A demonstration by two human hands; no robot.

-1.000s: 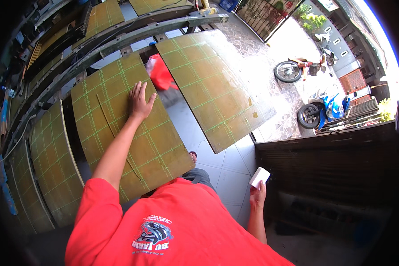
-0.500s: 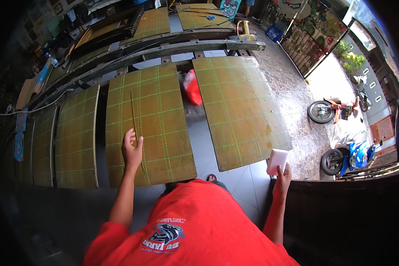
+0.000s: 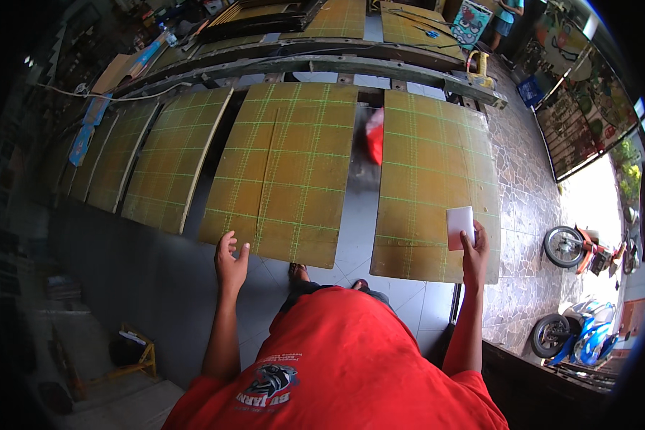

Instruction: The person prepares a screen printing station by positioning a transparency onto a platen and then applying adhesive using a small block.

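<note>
My right hand (image 3: 475, 251) grips a flat white rectangular piece (image 3: 459, 226) between thumb and fingers. It is held above the near part of the right board (image 3: 437, 165), a brownish-yellow panel with green grid lines. My left hand (image 3: 231, 266) is empty, its fingers loosely bent and apart, by the near left corner of the middle board (image 3: 315, 193). That board carries the same green lines. A thin brown strip or line (image 3: 268, 168) runs lengthwise along it.
More lined boards (image 3: 175, 154) stand in a row to the left. Behind them runs a long rail (image 3: 380, 68), with a yellow-handled tool (image 3: 478, 68) near its right end. Something red (image 3: 375, 136) shows between two boards. Motorcycles (image 3: 584, 333) stand at right; another person (image 3: 507, 21) is far back.
My view has swung left, so the boards appear farther right. My left hand has come back from over the middle board to its near edge. The white piece now overlaps the right board in view.
</note>
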